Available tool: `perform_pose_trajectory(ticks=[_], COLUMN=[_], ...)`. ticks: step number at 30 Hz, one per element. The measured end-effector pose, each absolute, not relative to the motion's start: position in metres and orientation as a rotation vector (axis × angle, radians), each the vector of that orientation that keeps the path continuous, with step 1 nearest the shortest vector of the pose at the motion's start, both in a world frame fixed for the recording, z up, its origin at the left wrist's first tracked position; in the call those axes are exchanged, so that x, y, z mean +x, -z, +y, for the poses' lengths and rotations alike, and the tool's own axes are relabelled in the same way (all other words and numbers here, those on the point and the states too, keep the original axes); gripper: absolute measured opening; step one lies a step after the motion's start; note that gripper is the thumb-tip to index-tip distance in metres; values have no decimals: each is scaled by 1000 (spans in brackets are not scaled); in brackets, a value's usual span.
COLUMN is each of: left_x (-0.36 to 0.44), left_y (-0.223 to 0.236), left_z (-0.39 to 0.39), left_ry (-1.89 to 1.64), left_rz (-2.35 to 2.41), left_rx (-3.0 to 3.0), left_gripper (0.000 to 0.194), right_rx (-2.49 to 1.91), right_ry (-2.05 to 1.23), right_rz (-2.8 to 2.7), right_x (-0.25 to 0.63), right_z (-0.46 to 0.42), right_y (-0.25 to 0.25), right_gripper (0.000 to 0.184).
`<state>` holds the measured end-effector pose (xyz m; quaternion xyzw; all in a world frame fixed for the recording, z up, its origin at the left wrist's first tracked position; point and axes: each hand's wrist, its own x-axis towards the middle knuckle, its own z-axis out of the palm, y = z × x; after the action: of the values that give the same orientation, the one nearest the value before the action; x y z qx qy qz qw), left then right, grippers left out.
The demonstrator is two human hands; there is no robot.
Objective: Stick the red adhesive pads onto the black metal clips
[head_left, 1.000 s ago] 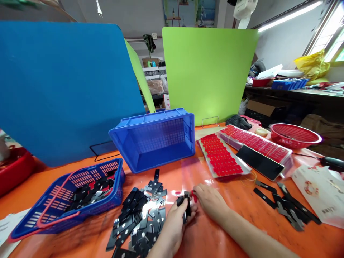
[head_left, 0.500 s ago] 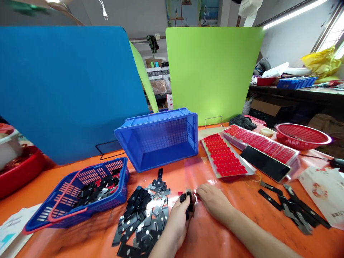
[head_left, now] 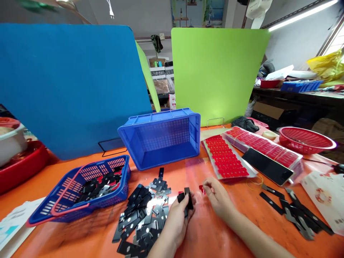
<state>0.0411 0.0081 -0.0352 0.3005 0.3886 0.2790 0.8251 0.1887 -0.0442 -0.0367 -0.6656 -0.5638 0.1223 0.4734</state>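
Note:
My left hand (head_left: 176,220) is closed round a small black plastic piece (head_left: 187,200) held upright over the orange table (head_left: 215,233). My right hand (head_left: 219,197) is just to its right, pinching a small red sticker (head_left: 201,189) between finger and thumb, a short gap from the black piece. A pile of black and silver flat pieces (head_left: 143,215) lies to the left of my left hand. Sheets of red stickers (head_left: 225,160) lie beyond my right hand.
A blue crate (head_left: 163,141) lies on its side at the centre back. A blue basket (head_left: 80,188) with finished pieces sits left. A black phone (head_left: 267,170), long black strips (head_left: 295,211) and a red basket (head_left: 306,138) are right. Blue and green screens stand behind.
My right hand has drawn away to the right from the black piece, carrying the red sticker. The view has shifted slightly left.

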Motion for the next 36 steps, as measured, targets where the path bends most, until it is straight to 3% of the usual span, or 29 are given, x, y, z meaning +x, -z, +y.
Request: perform_pose_trajectory(ticks=[10, 36], left_x=[43, 46], left_y=[25, 9], left_z=[2, -3], left_ry=[-533, -521], left_rz=[814, 902], left_rx=[780, 797], left_gripper=[25, 20], right_rx=[-1455, -1513], right_ry=[-748, -781], right_rz=[-1246, -1256], right_x=[178, 173], right_z=[-46, -46], right_y=[37, 39], right_gripper=[5, 5])
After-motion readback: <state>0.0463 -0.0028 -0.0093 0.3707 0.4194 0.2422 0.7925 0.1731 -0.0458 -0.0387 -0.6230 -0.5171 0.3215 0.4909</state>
